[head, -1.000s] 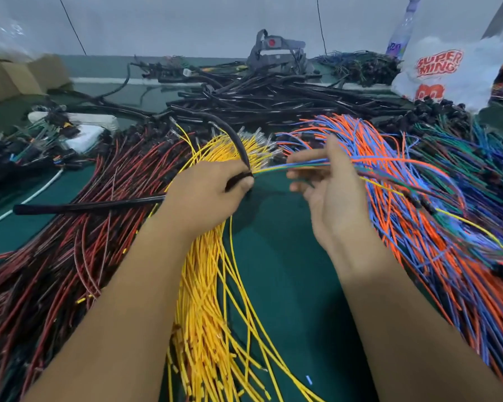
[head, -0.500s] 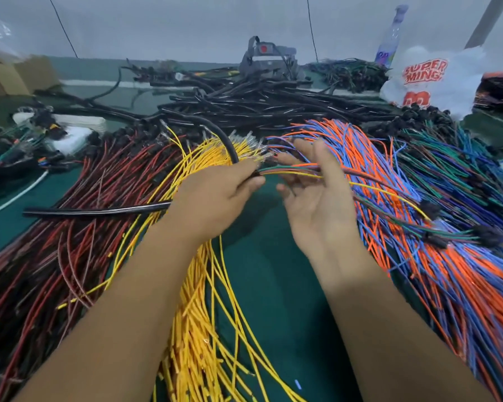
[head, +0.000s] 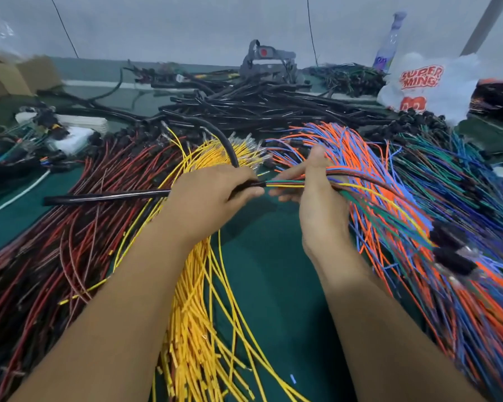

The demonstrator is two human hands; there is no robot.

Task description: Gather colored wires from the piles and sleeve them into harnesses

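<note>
Head view: left hand (head: 215, 198) grips the black sleeve (head: 108, 196), fingers curled round its open end; the rest of the tube runs out to the left over the red/black wire pile (head: 55, 242). Right hand (head: 317, 198) holds the mixed wire bundle (head: 285, 184), fingers and thumb closed round it just beside the sleeve mouth. The bundle's green, yellow, red and blue strands bridge the short gap between the two hands and enter the sleeve end. Behind the right hand the bundle trails off to the right over the orange/blue wire pile (head: 404, 227); its far end is blurred, with dark connectors (head: 450, 248) showing there.

Yellow wire pile (head: 198, 314) lies under and between the forearms, fanning toward the near edge. Green/blue wire pile (head: 462, 175) sits at far right. Bare green bench (head: 273, 285) shows between the yellow and orange/blue piles. A second black tube (head: 224, 140) arcs over the yellow pile and drops behind the left hand; can't tell if it touches.

Far side: heap of black tubing (head: 259, 108), grey tool (head: 267, 63) behind it, white plastic bag (head: 427, 85) with red print and a bottle (head: 389, 42) at top right, cardboard box (head: 15, 76) at top left, finished-looking connector harnesses (head: 26, 143) at left.
</note>
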